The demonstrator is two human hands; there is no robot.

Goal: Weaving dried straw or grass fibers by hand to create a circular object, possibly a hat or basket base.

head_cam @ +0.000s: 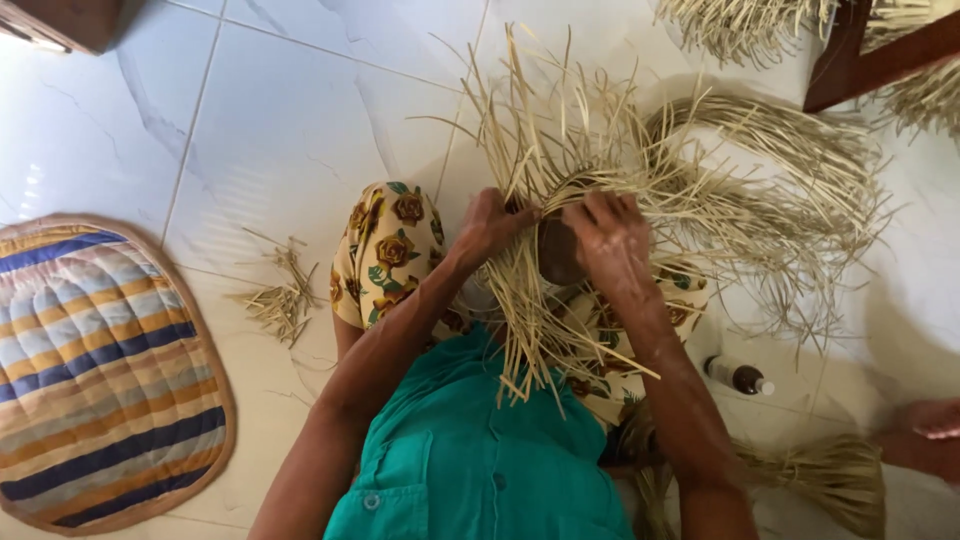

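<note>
Nearest the camera: a teal button-front shirt (470, 450) and, beyond it, a lap covered in yellow cloth printed with brown roses and green leaves (385, 255). Resting on that lap, between the two forearms, is a partly woven piece of pale straw-coloured flat fibre strips (560, 170); its strips are thin, dry and stiff, gathered at a dark rounded core (556, 250) and fanning upward and outward in loose spikes, with a further hank hanging down over the lap toward the shirt. The left hand (490, 222) sits at the left edge of the gathered centre, fingers curled together and pinched on a few strips. The right hand (612, 240) lies just right of the dark core, fingers bent down over the strips and pressing on them; whether it fully grips any one strip cannot be told. The hands are close together, with the core between them. To the right of the lap, on the white glossy tiled floor (270, 120), lies a small brown bottle with a white cap (738, 376), and lower right a bound bundle of straw fibres (830, 475). Left, a small heap of cut straw scraps (280, 295) and an oval quilted mat with blue, tan and grey stripes (100, 370). Farther off, long looped hanks of the same fibre (790, 170) and a dark wooden frame (870, 55).
</note>
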